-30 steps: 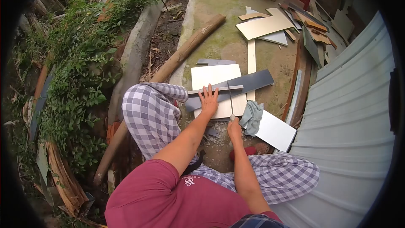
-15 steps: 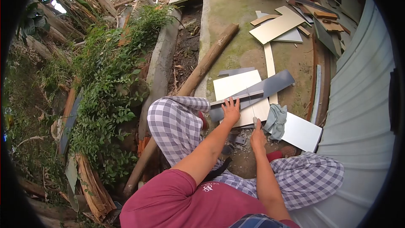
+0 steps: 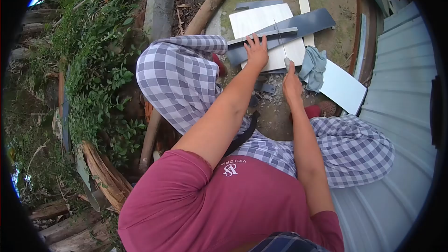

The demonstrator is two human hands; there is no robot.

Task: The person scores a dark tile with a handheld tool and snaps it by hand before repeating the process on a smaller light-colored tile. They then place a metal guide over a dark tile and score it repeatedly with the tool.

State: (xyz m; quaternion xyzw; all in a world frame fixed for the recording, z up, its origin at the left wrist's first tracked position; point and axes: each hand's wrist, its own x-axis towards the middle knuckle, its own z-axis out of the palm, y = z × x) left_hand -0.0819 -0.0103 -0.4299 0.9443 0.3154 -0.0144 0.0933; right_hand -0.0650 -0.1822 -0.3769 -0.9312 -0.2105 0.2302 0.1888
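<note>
My left hand (image 3: 257, 55) lies with spread fingers on a narrow strip (image 3: 285, 32), pressing it down. Under the strip a dark grey board (image 3: 313, 21) lies slantwise across pale boards (image 3: 252, 17). My right hand (image 3: 292, 87) is closed round the handle of a hand saw (image 3: 287, 64). Its thin blade, seen nearly edge-on, points away from me and crosses the strip and the grey board to the right of my left hand. Just right of the saw handle, a crumpled grey-green cloth (image 3: 313, 67) rests on the boards.
A white panel (image 3: 343, 86) lies at the right, near the corrugated metal sheet (image 3: 401, 65). A long wooden pole (image 3: 212, 4) runs along the left, with leafy plants (image 3: 100, 65) beyond. Small chips and a metal piece (image 3: 265, 87) lie on the ground between my feet.
The view has tilted down, so the boards and hands appear higher and the box at the back is out of view. Both hands keep their places on the strip and saw.
</note>
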